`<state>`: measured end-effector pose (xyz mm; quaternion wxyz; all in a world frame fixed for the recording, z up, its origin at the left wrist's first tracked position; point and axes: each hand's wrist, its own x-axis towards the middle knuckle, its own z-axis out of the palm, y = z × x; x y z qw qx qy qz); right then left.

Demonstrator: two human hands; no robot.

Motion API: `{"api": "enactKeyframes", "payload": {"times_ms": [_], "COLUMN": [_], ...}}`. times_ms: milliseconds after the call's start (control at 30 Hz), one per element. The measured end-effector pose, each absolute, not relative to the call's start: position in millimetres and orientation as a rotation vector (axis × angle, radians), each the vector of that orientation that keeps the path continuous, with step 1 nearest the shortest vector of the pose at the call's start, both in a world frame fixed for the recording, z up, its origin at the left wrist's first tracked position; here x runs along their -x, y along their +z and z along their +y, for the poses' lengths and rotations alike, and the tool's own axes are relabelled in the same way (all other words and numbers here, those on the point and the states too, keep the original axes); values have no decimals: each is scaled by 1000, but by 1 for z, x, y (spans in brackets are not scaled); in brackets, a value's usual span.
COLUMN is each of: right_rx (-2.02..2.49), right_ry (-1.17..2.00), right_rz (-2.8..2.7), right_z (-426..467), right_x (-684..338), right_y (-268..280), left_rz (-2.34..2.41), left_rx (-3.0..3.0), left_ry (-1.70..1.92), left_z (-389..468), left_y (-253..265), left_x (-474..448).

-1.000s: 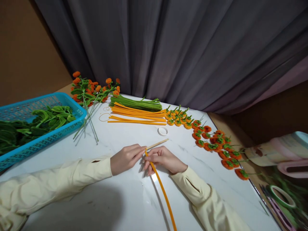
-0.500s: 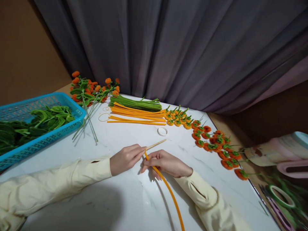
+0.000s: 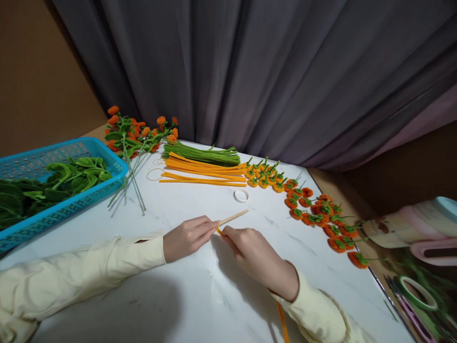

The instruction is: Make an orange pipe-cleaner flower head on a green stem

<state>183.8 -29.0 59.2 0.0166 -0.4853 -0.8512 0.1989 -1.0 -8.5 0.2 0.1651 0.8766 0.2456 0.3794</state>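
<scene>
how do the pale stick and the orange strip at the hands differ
The stick is pale tan, the strip bright orange. The stick looks straight; the strip curves beside the left hand. The stick's far tip shows; the strip is partly hidden by the right hand and leaves the picture's bottom edge. Both are slim.

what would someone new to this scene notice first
Probably the orange flower heads first, spread down the right side of the white table. The blue basket of green leaves at the left edge also stands out. Nearer the middle, the left hand holds a thin wooden stick, and the right hand pinches an orange strip close beside it.
</scene>
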Motion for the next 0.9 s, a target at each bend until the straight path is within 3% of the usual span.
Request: {"api": "enactKeyframes", "payload": {"times_ms": [200, 300, 600, 900], "right_rx": [1226, 1172, 1225, 1286], "right_ry": [71, 53, 419, 1324], "right_rz": [-2849, -2787, -2568, -2118], "right_z": [-24, -18, -13, 3], "right_x": [-191, -195, -197, -199], "right_y": [68, 64, 57, 49], "left_rz": [611, 605, 621, 637], "left_rx": [-2480, -2428, -2294, -2284], "left_ry": [1108, 1103, 1016, 978], "left_z": [-10, -10, -8, -9], "left_y": [4, 4, 2, 2], "left_x": [1, 2, 5, 5]}}
